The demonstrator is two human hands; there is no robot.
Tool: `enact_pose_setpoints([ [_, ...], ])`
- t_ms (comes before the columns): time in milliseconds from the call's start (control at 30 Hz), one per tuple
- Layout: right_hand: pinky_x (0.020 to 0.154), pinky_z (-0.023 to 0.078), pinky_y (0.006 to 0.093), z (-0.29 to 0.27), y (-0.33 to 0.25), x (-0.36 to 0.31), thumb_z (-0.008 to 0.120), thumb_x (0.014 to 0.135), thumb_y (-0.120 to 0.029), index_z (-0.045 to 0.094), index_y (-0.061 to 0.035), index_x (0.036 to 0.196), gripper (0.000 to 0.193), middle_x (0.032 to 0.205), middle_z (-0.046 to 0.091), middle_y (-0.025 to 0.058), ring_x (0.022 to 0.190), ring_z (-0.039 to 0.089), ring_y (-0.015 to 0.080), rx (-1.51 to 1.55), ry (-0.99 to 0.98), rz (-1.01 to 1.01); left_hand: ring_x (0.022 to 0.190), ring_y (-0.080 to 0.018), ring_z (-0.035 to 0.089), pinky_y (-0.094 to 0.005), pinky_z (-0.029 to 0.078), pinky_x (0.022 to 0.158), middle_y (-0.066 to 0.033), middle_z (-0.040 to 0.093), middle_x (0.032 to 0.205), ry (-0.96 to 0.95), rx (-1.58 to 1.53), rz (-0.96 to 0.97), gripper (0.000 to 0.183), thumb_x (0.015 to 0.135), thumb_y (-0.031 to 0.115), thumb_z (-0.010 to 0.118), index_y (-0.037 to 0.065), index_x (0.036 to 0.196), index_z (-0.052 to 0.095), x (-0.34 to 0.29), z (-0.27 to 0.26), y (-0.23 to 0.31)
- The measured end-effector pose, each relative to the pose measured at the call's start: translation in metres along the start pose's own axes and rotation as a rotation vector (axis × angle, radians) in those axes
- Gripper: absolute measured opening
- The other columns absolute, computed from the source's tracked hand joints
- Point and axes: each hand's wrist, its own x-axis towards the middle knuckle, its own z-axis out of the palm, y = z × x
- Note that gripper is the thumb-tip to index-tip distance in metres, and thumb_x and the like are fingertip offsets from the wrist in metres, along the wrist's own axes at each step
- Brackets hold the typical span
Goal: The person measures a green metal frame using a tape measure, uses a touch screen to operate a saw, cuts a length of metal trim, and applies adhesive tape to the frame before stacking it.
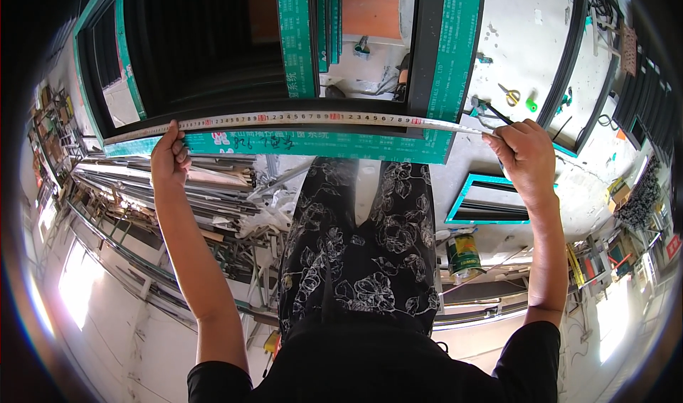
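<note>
A metal tape measure is stretched from left to right along the near edge of a black window frame. Printed green protective film covers parts of the frame. My left hand closes on the tape near the frame's left end, thumb and fingers pinching the blade. Past the frame's right corner, my right hand is closed round the other stretch of tape, and a thin dark stick-like thing juts from between its fingers. The tape's case is hidden from sight.
Yellow-handled scissors and a green roll lie on the floor to the right. Nearer stand a small green-edged frame and a green can. Long metal profiles are stacked at the left. More dark frames lean at the right.
</note>
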Motion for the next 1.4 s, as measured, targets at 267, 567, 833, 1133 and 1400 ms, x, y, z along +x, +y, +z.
enact_pose_setpoints([
  [267,0.058,0.041,0.0373,-0.001,0.003,-0.002,0.074,0.079,-0.032,0.062,-0.0091,0.067,0.029,0.057,0.051,0.0040,0.060,0.051,0.0228,0.002,0.020,-0.010,0.040,-0.0037,0.034,-0.0193,0.020,0.037,0.0070,0.039,0.050,-0.010,0.007,0.009,0.026,0.089,0.028,0.072,0.009,0.075,0.061,-0.002,0.004,-0.001],
  [567,0.057,0.041,0.0355,0.005,0.006,-0.003,0.076,0.077,-0.034,0.061,-0.0100,0.066,0.030,0.058,0.052,0.0025,0.059,0.050,0.0206,-0.010,0.070,-0.026,0.039,-0.0033,0.033,-0.0185,0.020,0.036,0.0071,0.039,0.050,0.001,0.004,0.007,0.026,0.090,0.028,0.071,0.009,0.076,0.060,0.001,0.001,-0.001],
  [833,0.057,0.041,0.0362,0.005,0.008,-0.004,0.075,0.077,-0.034,0.061,-0.0098,0.067,0.030,0.059,0.052,0.0029,0.060,0.051,0.0213,0.004,0.057,-0.024,0.040,-0.0038,0.034,-0.0185,0.021,0.036,0.0069,0.038,0.050,0.009,0.013,0.019,0.027,0.089,0.028,0.072,0.008,0.076,0.061,0.002,0.001,-0.001],
  [1133,0.057,0.041,0.0369,0.006,0.013,-0.007,0.075,0.078,-0.034,0.061,-0.0098,0.067,0.030,0.059,0.052,0.0030,0.060,0.051,0.0217,-0.020,0.077,-0.025,0.039,-0.0034,0.035,-0.0177,0.023,0.036,0.0071,0.040,0.049,-0.007,0.007,0.022,0.026,0.089,0.029,0.072,0.009,0.077,0.062,0.000,0.003,-0.003],
  [1400,0.056,0.041,0.0357,0.007,0.013,-0.008,0.077,0.076,-0.033,0.061,-0.0095,0.067,0.030,0.059,0.052,0.0027,0.059,0.051,0.0209,-0.040,0.118,-0.019,0.039,-0.0033,0.036,-0.0178,0.023,0.036,0.0067,0.041,0.049,-0.014,0.010,0.028,0.026,0.089,0.028,0.072,0.008,0.076,0.062,-0.005,0.008,-0.005],
])
